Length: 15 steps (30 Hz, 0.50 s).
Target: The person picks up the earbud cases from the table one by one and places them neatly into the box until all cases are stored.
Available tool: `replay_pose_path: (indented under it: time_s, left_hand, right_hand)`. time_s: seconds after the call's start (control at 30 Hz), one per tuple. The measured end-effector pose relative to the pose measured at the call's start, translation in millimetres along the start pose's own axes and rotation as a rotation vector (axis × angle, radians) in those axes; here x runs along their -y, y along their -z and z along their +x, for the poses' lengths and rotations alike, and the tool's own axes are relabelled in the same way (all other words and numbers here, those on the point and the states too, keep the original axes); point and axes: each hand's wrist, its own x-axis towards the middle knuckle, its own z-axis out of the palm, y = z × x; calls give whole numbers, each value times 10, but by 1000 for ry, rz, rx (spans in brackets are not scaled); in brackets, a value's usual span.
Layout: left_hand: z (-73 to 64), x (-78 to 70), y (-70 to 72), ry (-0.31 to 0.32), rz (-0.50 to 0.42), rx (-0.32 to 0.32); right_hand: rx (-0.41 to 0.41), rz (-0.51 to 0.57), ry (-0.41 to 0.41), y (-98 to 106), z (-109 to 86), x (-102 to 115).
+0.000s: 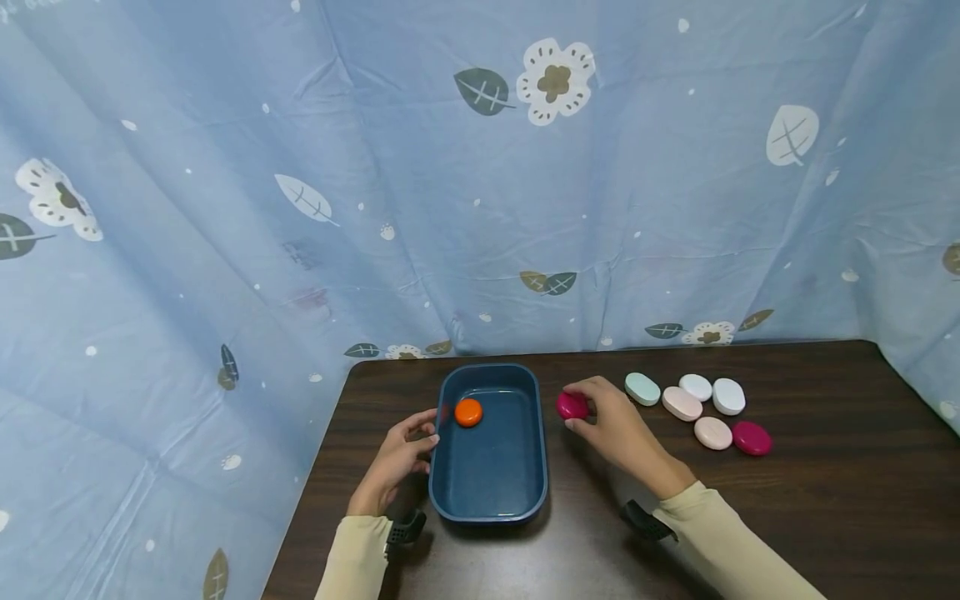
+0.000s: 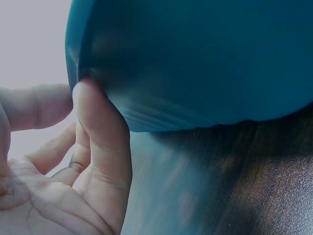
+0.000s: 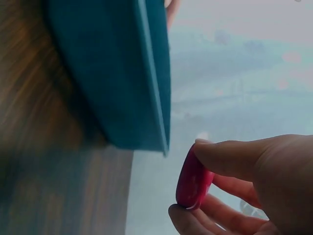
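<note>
A glossy magenta pebble-shaped piece [image 1: 572, 406] is pinched between the thumb and fingers of my right hand [image 1: 611, 425], just off the right side of a dark blue rectangular bin [image 1: 489, 522]. The right wrist view shows this magenta piece [image 3: 193, 181] edge-on, apart from the bin's wall [image 3: 105, 73]. My left hand [image 1: 401, 458] grips the bin's left side. In the left wrist view, the thumb [image 2: 100, 117] presses against the blue wall [image 2: 195, 73], with other fingers beside it. A glossy orange round piece [image 1: 468, 412] lies inside the bin, toward its upper left.
At the right of the dark wooden table [image 1: 825, 500] lie several similar pieces: mint [image 1: 642, 389], pale pink [image 1: 682, 403], white [image 1: 729, 397] and magenta [image 1: 752, 438]. A blue patterned curtain [image 1: 465, 167] hangs behind the table and along its left.
</note>
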Motion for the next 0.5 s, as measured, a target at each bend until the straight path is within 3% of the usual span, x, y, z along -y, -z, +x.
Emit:
replay_pose_path:
  time_s: [0.23, 0.5]
  left_hand:
    - [-24, -35, 1, -2, -6, -4]
    - [-24, -8, -33, -7, -13, -4]
  right_hand:
    - [16, 45, 38, -104, 196, 180]
    - [80, 64, -6, -236, 385, 353]
